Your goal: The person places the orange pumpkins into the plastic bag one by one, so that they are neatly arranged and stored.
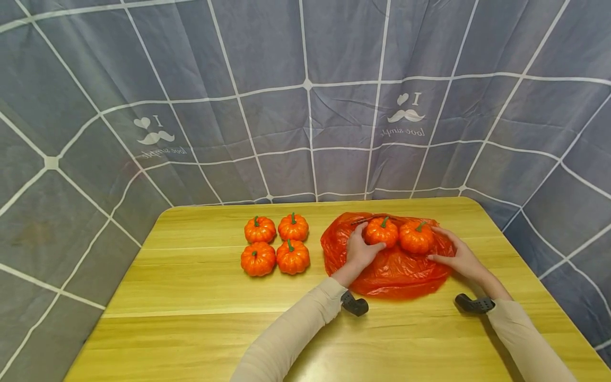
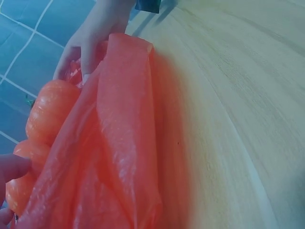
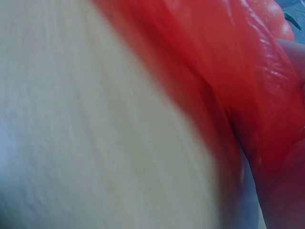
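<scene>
Two orange toy pumpkins sit side by side on a crumpled red plastic bag in the head view. My left hand curves round the left pumpkin, thumb at its front and fingers at its far left side. At the right end, my right hand holds the bag's edge beside the right pumpkin, thumb and fingers spread apart with red film between them. The left wrist view shows this right hand with the film bunched at its fingers. In the right wrist view, red film covers part of that hand.
Several more orange pumpkins with green stems stand in a tight block, including a front left one, left of the bag. They rest on a yellow wooden table. Behind the table hangs a grey curtain with white lines.
</scene>
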### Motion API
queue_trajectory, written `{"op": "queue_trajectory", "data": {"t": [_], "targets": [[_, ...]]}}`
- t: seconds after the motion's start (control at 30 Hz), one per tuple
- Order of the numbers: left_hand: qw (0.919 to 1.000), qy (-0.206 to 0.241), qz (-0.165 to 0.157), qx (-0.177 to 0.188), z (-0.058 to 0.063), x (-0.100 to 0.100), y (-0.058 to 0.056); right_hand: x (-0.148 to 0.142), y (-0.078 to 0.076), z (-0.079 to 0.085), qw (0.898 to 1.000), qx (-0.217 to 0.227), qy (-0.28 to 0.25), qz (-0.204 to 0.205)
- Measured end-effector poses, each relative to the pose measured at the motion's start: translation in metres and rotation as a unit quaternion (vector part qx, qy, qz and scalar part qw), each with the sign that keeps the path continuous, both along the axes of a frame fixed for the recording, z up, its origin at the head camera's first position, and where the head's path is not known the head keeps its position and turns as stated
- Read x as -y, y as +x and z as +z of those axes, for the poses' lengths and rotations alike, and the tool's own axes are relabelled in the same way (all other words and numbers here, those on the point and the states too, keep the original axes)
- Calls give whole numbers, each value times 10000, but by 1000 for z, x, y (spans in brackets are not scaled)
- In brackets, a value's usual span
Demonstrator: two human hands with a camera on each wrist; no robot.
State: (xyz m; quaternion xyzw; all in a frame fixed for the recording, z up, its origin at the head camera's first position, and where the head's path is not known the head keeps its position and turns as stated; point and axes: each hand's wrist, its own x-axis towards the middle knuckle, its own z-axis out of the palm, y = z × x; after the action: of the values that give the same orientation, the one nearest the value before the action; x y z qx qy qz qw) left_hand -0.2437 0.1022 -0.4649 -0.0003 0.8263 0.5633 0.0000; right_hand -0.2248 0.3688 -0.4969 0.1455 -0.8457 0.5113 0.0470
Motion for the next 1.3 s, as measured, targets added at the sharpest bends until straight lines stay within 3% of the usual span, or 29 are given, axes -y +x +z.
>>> {"op": "queue_trajectory", "data": {"t": [0.4,0.63,1.1,1.3], "targets": [[9996,100,-271,38,9,9,5,-1,0,-4,10000,-5,-81,22],[9983,385,-447,25,18,15,11,-2,3,-3,9999,-130,-43,25],[9906,916,-885,-503,35,34,32,2,4,-2,9998,-139,-135,35],[9888,996,-862,-702,38,48,39,1,4,-5,9998,-122,-156,50]]}}
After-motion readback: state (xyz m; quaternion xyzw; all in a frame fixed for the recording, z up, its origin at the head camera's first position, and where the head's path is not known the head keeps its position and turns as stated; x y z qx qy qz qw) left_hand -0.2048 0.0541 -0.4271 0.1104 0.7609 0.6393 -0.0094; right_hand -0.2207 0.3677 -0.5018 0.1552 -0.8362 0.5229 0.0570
